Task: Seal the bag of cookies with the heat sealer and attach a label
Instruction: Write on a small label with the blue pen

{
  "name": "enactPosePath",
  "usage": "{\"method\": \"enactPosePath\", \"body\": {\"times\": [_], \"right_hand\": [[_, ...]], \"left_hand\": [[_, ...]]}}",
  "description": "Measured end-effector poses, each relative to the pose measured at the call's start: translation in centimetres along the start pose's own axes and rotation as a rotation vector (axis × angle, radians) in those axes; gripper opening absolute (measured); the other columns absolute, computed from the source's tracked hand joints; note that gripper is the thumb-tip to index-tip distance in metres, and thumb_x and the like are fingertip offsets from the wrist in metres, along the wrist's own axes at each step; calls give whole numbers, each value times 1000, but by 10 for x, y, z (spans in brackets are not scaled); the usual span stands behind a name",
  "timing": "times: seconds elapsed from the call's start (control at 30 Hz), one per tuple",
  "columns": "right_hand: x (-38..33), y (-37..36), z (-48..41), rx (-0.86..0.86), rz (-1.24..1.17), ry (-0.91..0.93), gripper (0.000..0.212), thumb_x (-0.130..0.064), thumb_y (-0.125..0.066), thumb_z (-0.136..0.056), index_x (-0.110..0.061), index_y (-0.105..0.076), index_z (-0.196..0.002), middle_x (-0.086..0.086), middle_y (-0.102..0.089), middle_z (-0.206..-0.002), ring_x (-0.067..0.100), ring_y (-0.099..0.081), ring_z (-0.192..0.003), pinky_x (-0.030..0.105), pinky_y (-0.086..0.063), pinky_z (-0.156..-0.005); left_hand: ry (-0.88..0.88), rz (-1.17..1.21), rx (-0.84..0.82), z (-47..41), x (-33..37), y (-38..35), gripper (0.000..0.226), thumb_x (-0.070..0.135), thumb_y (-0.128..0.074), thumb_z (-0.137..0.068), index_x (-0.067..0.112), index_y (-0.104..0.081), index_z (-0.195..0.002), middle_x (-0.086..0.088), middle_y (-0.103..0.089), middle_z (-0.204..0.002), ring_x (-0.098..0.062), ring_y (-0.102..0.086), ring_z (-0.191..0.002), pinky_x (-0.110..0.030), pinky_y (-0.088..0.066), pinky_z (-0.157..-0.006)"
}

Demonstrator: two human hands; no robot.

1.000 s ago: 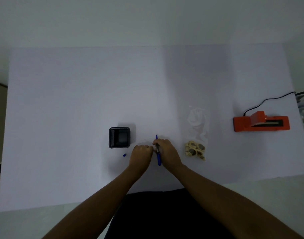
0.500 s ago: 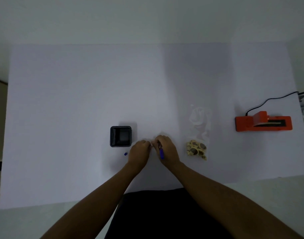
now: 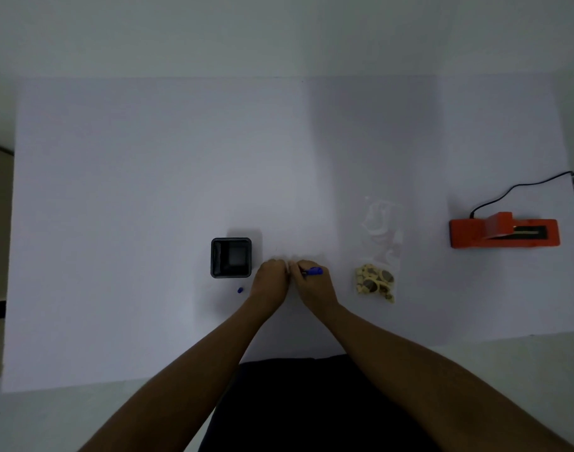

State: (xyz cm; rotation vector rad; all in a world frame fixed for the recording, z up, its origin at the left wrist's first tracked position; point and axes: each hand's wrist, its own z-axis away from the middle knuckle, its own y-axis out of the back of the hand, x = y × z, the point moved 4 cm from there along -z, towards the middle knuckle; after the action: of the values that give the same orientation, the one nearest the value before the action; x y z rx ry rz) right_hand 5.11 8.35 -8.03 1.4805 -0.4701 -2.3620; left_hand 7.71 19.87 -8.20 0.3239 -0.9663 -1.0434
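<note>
A clear plastic bag lies flat on the white table, with cookies bunched at its near end. The orange heat sealer sits far right, its black cord running off the table edge. My right hand is closed around a blue pen, which points roughly sideways. My left hand rests fist-like right beside it, knuckles touching the table. Whatever lies under the two hands is white on white and hard to make out; it may be a label.
A black square pen holder stands just left of my left hand. The small blue pen cap lies in front of it. The table is covered in white paper; its near edge runs close to my body.
The pen has swung from pointing away from me to lying sideways in my right hand. Both hands stay close together at the same spot.
</note>
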Motion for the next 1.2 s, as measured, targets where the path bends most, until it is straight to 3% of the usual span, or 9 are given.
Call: {"method": "enactPosePath", "body": {"times": [0.23,0.37,0.53,0.63,0.77,0.9,1.2], "right_hand": [[7,-4,-5,-23,71,52,33,-15,-54,-99,-8,-57,-67,7,-56,-65,20,-52,-60,12,-34,-57],[7,-4,-6,-4,131,72,33,-18,-55,-98,-15,-53,-65,-1,-50,-66,6,-46,-59,10,-33,-58],[3,-3,-7,37,144,88,27,-17,-58,-97,-6,-62,-72,1,-54,-72,12,-49,-63,8,-35,-61],[0,-1,-9,41,163,113,24,-16,-59,-96,-6,-66,-75,5,-60,-73,15,-53,-66,16,-39,-62],[-3,2,-7,66,172,136,38,-22,-55,-96,-8,-58,-60,4,-53,-61,14,-47,-56,22,-35,-57],[-3,4,-6,62,132,141,42,-30,-48,-96,-9,-55,-61,4,-54,-59,19,-50,-56,30,-40,-56],[1,2,-9,37,252,195,31,-13,-54,-96,-6,-60,-66,10,-59,-64,13,-47,-60,17,-33,-62]], "left_hand": [[-3,-37,-12,0,1,0,19,-4,-47,-89,3,-63,-80,-14,-64,-87,-26,-63,-79,-31,-51,-69],[-3,-63,-43,-2,1,0,19,-4,-48,-89,2,-64,-82,-14,-67,-87,-26,-64,-79,-35,-56,-74],[-21,-79,-88,-5,2,1,18,-1,-48,-91,2,-65,-87,-13,-67,-92,-25,-65,-87,-31,-53,-76],[-29,-94,-83,-5,3,1,17,-1,-49,-91,3,-65,-88,-12,-68,-93,-25,-65,-86,-30,-53,-76],[-20,-89,-75,-3,3,1,17,1,-49,-91,3,-64,-84,-13,-68,-88,-26,-65,-83,-30,-51,-71],[18,-72,-62,-1,3,1,18,2,-50,-92,3,-63,-80,-12,-67,-85,-24,-65,-79,-24,-44,-64],[69,-9,-54,-2,2,2,17,8,-54,-90,1,-63,-78,-17,-66,-84,-30,-64,-77,-31,-47,-63]]}}
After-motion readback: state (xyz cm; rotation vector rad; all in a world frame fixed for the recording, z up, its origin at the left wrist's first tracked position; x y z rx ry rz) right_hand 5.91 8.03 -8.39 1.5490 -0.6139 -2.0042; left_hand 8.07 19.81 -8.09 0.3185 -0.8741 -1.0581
